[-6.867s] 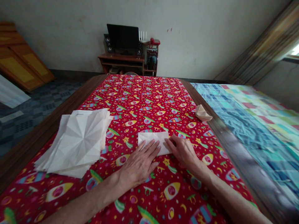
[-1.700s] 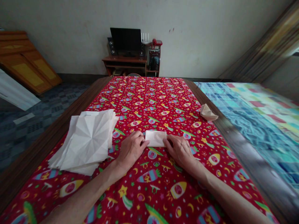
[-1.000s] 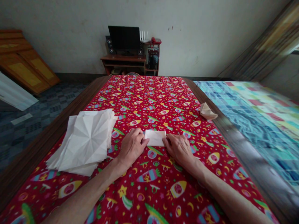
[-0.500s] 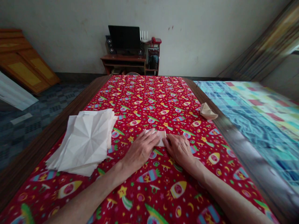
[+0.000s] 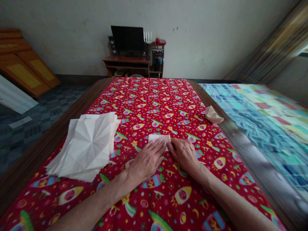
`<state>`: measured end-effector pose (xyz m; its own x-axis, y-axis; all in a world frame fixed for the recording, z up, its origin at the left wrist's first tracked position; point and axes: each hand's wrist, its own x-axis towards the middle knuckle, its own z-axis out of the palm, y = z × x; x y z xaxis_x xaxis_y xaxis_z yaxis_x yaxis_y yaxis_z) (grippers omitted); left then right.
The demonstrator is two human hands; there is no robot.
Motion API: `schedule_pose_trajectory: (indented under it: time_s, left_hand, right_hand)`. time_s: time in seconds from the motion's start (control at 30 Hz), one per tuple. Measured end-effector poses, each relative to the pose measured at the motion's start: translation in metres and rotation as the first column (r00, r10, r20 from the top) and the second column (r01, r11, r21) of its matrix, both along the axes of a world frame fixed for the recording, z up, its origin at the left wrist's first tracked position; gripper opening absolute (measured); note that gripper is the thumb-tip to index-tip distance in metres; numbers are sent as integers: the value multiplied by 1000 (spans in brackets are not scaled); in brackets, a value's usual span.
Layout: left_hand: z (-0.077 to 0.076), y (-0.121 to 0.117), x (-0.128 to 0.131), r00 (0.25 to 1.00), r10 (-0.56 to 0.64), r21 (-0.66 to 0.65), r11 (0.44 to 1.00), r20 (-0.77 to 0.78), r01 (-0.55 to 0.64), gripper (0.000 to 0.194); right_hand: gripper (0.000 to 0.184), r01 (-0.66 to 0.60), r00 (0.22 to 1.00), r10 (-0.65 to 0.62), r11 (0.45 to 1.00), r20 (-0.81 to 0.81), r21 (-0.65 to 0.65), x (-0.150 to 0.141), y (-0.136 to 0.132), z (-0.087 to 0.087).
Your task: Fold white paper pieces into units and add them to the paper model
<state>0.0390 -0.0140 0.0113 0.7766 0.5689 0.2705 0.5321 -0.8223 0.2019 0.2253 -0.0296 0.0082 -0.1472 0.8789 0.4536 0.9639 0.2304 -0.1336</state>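
Observation:
A small white folded paper [image 5: 156, 137] lies on the red patterned cloth in front of me. My left hand [image 5: 148, 158] rests flat across its lower part, fingers stretched out and pressing down. At the paper's right edge, my right hand [image 5: 184, 151] is closed, its fingers curled and the thumb side against the edge. The fingertips of that hand are partly hidden. To the left is a stack of creased white paper sheets [image 5: 89, 141], the top one with folds spreading from its centre. A folded paper piece [image 5: 213, 115] sits near the cloth's right edge.
The red cloth [image 5: 158, 109] covers the middle of a dark wooden table [image 5: 79, 110]. A desk [image 5: 127, 60] with a monitor [image 5: 127, 38] and speakers stands by the far wall. On the right is a bed [image 5: 240, 115], on the left a wooden cabinet [image 5: 29, 64].
My left hand has slid down toward me over the paper, baring more of its upper left part. My right hand stays at the right edge.

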Motion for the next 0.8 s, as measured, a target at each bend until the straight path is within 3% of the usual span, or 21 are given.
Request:
schedule_pose_trajectory:
  time_s: [0.13, 0.23, 0.3, 0.5, 0.67, 0.8]
  left_hand:
    - [0, 1, -1, 1000, -4, -5, 1000, -6, 4, 41]
    - [-1, 1, -3, 1000, -7, 1, 1000, -5, 7, 40]
    - [-1, 0, -4, 1000, 0, 11, 1000, -14, 0, 41]
    - [1, -2, -6, 994, 4, 3, 1000, -105, -3, 47]
    - [5, -3, -18, 991, 12, 3, 1000, -137, -11, 44]
    - [7, -6, -34, 989, 51, 30, 998, -140, -48, 42]
  right_hand:
    - [23, -67, 997, 69, 996, -26, 57, 2, -6, 1]
    - [41, -304, 952, 300, 949, 54, 84, 0, -20, 0]
    - [46, -403, 912, 402, 915, 83, 3, -2, -31, -1]
    - [64, -391, 902, 425, 880, 77, -268, 6, -46, 1]
    - [58, -373, 904, 415, 881, 98, -290, 16, -48, 5]
    - [51, -357, 916, 387, 907, 107, -222, 13, -48, 6]
